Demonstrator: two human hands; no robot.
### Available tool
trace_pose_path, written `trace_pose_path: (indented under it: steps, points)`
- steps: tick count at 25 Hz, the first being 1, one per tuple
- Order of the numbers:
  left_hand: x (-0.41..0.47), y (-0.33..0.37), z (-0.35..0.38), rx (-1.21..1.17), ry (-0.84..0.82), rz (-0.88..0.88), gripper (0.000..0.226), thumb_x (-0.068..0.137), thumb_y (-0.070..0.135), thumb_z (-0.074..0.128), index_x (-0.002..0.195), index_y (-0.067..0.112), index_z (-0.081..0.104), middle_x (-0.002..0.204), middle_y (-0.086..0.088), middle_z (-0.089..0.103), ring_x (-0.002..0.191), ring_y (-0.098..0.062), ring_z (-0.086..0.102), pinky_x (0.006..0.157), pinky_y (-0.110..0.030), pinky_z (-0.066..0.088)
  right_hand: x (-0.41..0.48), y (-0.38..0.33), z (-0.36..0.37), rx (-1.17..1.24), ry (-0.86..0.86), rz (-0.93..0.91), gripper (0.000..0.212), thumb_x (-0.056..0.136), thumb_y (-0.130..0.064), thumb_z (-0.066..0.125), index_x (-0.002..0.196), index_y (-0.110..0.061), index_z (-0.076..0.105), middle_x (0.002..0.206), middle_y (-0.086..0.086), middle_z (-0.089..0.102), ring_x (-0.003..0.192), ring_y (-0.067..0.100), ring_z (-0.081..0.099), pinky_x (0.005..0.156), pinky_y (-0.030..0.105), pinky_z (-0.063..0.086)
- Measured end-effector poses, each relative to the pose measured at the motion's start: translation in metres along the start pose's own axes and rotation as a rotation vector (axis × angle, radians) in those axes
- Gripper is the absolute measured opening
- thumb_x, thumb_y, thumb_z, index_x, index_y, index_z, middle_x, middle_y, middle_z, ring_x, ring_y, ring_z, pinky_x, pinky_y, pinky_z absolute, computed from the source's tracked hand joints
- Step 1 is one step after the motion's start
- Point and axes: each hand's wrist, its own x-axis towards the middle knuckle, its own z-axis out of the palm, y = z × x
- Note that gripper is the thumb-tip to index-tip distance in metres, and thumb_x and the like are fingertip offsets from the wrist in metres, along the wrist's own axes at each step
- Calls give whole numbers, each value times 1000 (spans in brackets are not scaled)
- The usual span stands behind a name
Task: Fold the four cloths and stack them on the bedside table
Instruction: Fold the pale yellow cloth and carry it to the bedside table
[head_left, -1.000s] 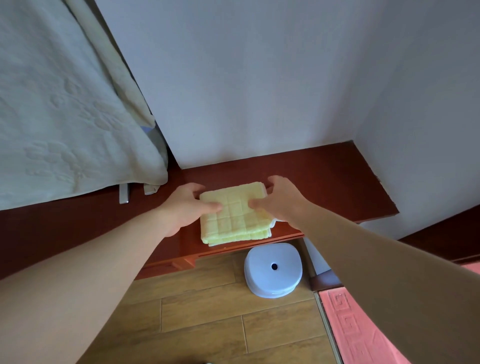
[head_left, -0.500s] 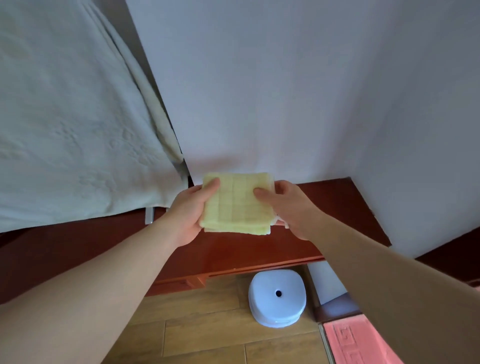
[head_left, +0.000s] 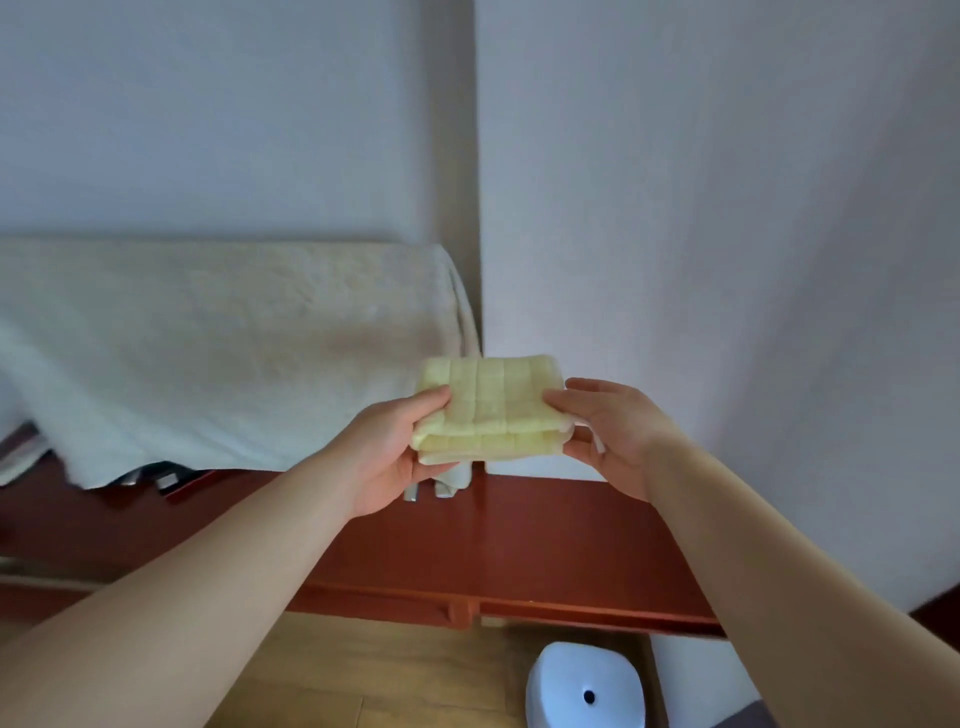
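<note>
A folded yellow cloth bundle (head_left: 491, 405) hangs in the air between two hands, above the back edge of the one dark red bedside table (head_left: 519, 540), clear of its top. The left hand (head_left: 395, 447) pinches its left end, thumb on top; the right hand (head_left: 608, 436) grips its right end. Layers show along the front, but I cannot tell how many cloths there are

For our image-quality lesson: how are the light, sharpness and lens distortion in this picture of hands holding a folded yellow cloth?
Head view: soft, dim light, no glare on the cloth; head view: its grid slightly blurred; head view: the wide lens swells the left forearm and right forearm toward the lower corners.
</note>
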Motion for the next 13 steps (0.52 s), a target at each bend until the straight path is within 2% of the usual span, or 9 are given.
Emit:
trace_pose_path:
  steps: [1,3,6,9,11,13]
  points:
    - [-15,13,-17,1,22,23,32,101,31,65,124,10,72,121,-10,77,112,-24,73,98,-40,57,-4,-8,21,-18,-38,-6,55,90,-10,78,140,-1,56,120,17,75,98,27,78,79,36,63]
    - [-47,36,-60,1,87,65,32,100,31,67,124,11,72,117,-8,78,107,-21,75,89,-36,60,-10,-18,73,-70,-120,-17,41,92,-11,76,130,-1,65,116,17,76,90,26,77,73,34,61]
    - [-89,55,-137,-33,196,114,34,97,33,70,122,11,73,107,-6,79,96,-19,76,76,-32,61,-17,-20,162,-92,-199,-28,40,90,-12,78,127,-5,66,106,13,78,78,24,76,65,30,59]
    - [-134,60,-234,-110,293,162,37,97,34,70,125,10,71,111,-11,78,99,-21,76,80,-34,61,-22,-4,272,-145,-285,-41,41,91,-11,78,129,-5,65,108,14,78,78,24,76,64,29,59]
    - [-164,60,-299,-155,351,179,37,98,34,69,126,9,69,117,-14,77,102,-23,76,84,-36,61,-29,12,345,-160,-342,-45,39,91,-11,77,127,-4,66,102,12,78,74,23,75,64,29,59]
    - [-195,61,-365,-174,383,200,35,99,33,67,125,9,69,112,-11,78,98,-21,77,80,-34,62,-38,34,419,-190,-389,-37,30,92,-10,75,121,-3,69,92,9,78,70,21,74,64,30,59]
